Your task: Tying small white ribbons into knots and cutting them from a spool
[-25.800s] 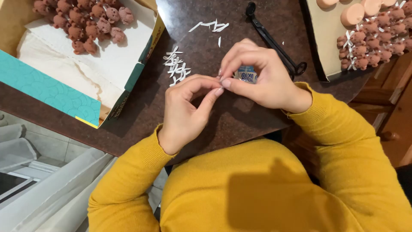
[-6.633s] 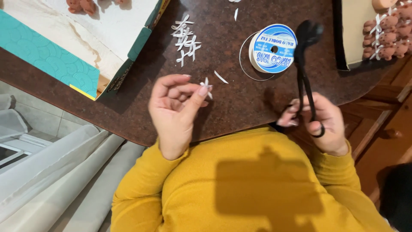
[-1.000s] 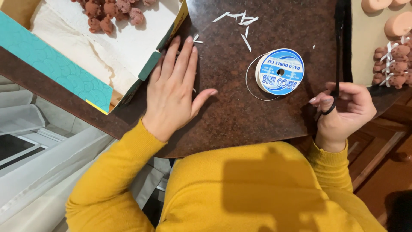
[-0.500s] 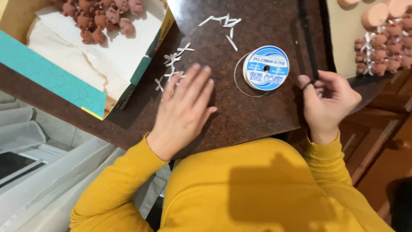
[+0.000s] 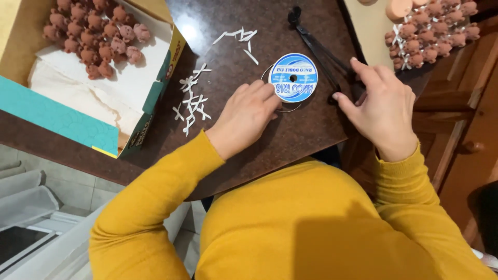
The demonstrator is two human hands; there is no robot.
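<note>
On the dark table [image 5: 290, 129], the left hand [image 5: 244, 116] lay with curled fingers, fingertips [image 5: 267, 92] touching the near edge of the blue-and-white spool [image 5: 293, 84] without yet gripping it. The right hand [image 5: 381, 106] rested spread over the handles of the black scissors [image 5: 316, 46]; whether a finger sat in a loop was hard to tell. White ribbon bows [image 5: 191, 103] lay just left of the spool, beside the open box [image 5: 83, 83] of small brown figures [image 5: 91, 33]. A steady spool probably mattered most: pin it flat, find the thread's loose end, draw slowly.
</note>
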